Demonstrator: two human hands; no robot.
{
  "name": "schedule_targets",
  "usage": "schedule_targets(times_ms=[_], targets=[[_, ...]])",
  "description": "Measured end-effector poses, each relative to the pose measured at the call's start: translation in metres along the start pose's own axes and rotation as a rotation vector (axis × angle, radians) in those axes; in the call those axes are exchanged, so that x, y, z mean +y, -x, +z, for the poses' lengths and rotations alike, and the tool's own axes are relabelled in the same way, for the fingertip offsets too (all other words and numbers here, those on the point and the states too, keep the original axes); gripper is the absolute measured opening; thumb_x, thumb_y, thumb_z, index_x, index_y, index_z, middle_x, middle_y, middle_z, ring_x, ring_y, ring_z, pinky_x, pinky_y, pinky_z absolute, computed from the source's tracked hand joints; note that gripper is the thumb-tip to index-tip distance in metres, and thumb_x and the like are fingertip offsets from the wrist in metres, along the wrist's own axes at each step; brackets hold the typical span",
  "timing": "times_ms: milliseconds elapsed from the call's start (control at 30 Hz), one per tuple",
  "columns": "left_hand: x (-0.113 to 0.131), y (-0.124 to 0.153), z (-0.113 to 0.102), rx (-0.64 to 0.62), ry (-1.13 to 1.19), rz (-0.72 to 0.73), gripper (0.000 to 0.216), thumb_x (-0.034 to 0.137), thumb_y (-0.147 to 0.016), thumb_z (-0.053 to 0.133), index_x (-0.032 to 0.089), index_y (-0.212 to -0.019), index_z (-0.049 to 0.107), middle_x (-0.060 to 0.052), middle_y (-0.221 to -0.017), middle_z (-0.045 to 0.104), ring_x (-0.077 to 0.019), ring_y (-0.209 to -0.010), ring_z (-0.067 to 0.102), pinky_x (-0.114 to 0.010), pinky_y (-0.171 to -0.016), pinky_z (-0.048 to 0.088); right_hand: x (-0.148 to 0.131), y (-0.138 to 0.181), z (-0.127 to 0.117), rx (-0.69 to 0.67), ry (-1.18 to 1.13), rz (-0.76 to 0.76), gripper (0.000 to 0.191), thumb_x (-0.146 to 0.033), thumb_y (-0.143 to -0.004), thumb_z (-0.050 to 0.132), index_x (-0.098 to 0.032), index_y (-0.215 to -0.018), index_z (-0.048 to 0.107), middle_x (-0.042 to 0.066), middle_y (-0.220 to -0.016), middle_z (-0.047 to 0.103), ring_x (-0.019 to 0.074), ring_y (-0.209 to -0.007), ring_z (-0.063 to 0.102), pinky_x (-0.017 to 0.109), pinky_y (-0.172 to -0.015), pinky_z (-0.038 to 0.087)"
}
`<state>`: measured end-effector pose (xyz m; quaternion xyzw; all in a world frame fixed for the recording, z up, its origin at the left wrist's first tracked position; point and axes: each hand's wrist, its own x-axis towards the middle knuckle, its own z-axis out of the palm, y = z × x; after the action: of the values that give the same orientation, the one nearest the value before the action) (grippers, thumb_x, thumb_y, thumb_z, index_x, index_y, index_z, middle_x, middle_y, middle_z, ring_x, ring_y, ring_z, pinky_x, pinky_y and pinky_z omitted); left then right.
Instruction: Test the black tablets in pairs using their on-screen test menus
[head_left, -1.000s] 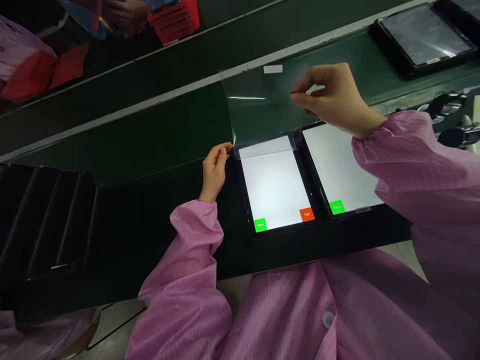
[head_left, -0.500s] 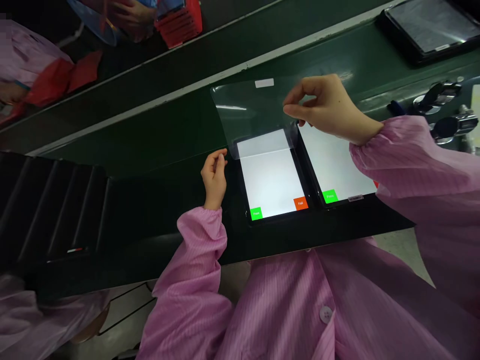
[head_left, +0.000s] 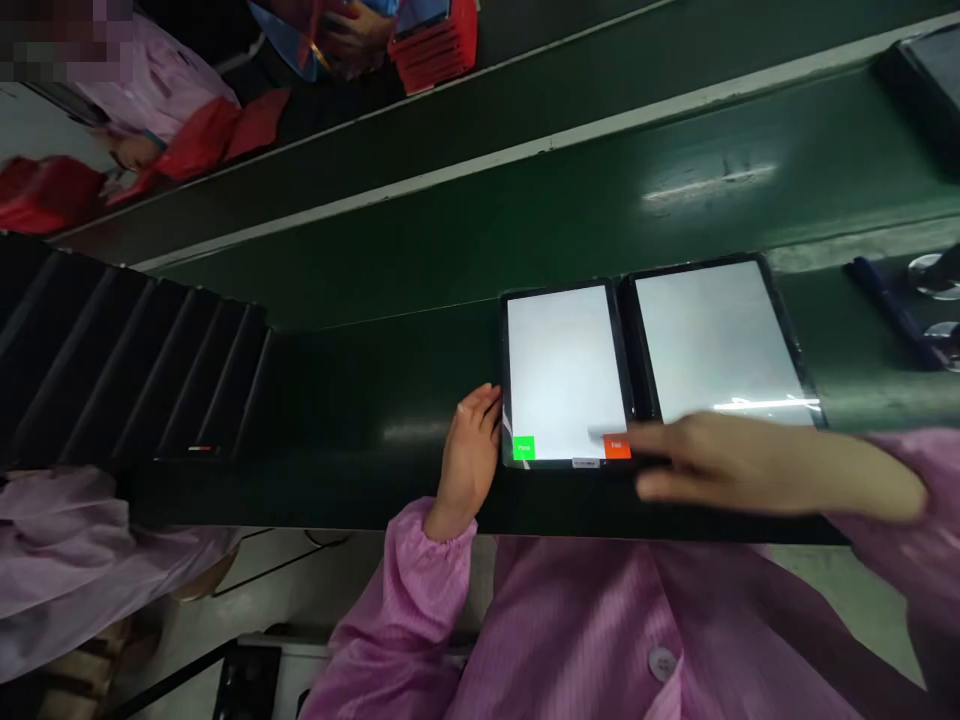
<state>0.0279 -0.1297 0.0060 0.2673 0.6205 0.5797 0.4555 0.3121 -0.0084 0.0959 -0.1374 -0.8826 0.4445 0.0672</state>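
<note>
Two tablets with lit white screens lie side by side on the dark bench. The left tablet (head_left: 562,370) shows a green Pass button (head_left: 523,449) and a red Fail button (head_left: 616,446). A clear film now seems to lie flat on it, with a small tab (head_left: 585,463) at the near edge. My left hand (head_left: 469,465) rests against this tablet's near left corner. My right hand (head_left: 750,470), blurred, reaches left with fingers stretched flat over the near edges of both tablets, fingertips by the Fail button. The right tablet (head_left: 712,335) is partly hidden by it.
A green conveyor belt (head_left: 525,210) runs behind the tablets. A black ribbed rack (head_left: 112,360) stands at the left. Metal tools (head_left: 930,290) lie at the right edge and another dark tablet (head_left: 922,80) sits at far right. Other people's sleeves (head_left: 75,560) and red boxes (head_left: 435,40) are nearby.
The clear film was held up above the left tablet by both hands; it has come down onto the screen. My right hand dropped to the near edge, and my left hand moved to the near left corner.
</note>
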Motion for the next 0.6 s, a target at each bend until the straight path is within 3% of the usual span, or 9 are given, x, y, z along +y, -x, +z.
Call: schedule_targets(times_ms=[67, 133, 233, 333, 467, 600], targets=[[-0.002, 0.014, 0.001, 0.006, 0.051, -0.037, 0.069, 0.086, -0.087, 0.057, 0.028, -0.124, 0.069, -0.014, -0.141, 0.070, -0.0320, -0.137, 0.064, -0.049, -0.113, 0.055, -0.010, 0.025, 0.013, -0.041, 0.109, -0.095, 0.037, -0.042, -0.113, 0.049, -0.020, -0.130, 0.073, 0.003, -0.111, 0.082, 0.0168, -0.086, 0.080, 0.026, -0.067, 0.063], [-0.004, 0.026, 0.001, 0.010, 0.073, -0.053, 0.070, 0.083, -0.081, 0.069, 0.029, -0.126, 0.068, -0.013, -0.145, 0.067, -0.0335, -0.142, 0.060, -0.049, -0.116, 0.052, -0.013, 0.045, 0.022, 0.129, 0.255, -0.110, 0.039, -0.036, -0.116, 0.040, -0.019, -0.124, 0.074, 0.005, -0.116, 0.081, 0.0162, -0.093, 0.079, 0.027, -0.074, 0.063], [-0.006, 0.036, 0.000, 0.010, -0.057, -0.039, 0.067, 0.059, -0.077, 0.088, 0.032, -0.132, 0.063, -0.011, -0.153, 0.061, -0.0329, -0.148, 0.054, -0.048, -0.121, 0.048, -0.005, 0.063, 0.029, 0.393, 0.589, -0.056, 0.035, -0.031, -0.114, 0.042, -0.019, -0.117, 0.075, 0.011, -0.121, 0.078, 0.0240, -0.098, 0.077, 0.037, -0.072, 0.060], [-0.002, 0.037, -0.005, -0.014, -0.187, -0.044, 0.067, 0.048, -0.078, 0.090, 0.034, -0.136, 0.060, -0.010, -0.156, 0.059, -0.0327, -0.148, 0.054, -0.048, -0.121, 0.048, 0.006, 0.072, 0.033, 0.449, 0.821, -0.003, 0.029, -0.030, -0.111, 0.049, -0.020, -0.114, 0.076, 0.015, -0.131, 0.074, 0.0321, -0.105, 0.073, 0.044, -0.074, 0.055], [0.007, 0.023, -0.012, -0.020, -0.228, -0.097, 0.059, 0.058, -0.088, 0.078, 0.034, -0.139, 0.060, -0.011, -0.155, 0.060, -0.0334, -0.148, 0.055, -0.050, -0.121, 0.048, 0.008, 0.081, 0.032, 0.593, 0.792, 0.041, 0.018, -0.020, -0.102, 0.065, -0.024, -0.117, 0.074, 0.011, -0.123, 0.077, 0.0301, -0.105, 0.071, 0.045, -0.087, 0.053], [0.012, -0.001, -0.005, -0.023, -0.269, -0.034, 0.058, 0.055, -0.088, 0.079, 0.033, -0.137, 0.060, -0.010, -0.156, 0.059, -0.0332, -0.151, 0.051, -0.052, -0.124, 0.045, 0.011, 0.081, 0.027, 0.621, 0.779, 0.125, 0.017, -0.022, -0.103, 0.063, -0.026, -0.117, 0.072, 0.011, -0.129, 0.075, 0.0322, -0.112, 0.069, 0.049, -0.091, 0.053]])
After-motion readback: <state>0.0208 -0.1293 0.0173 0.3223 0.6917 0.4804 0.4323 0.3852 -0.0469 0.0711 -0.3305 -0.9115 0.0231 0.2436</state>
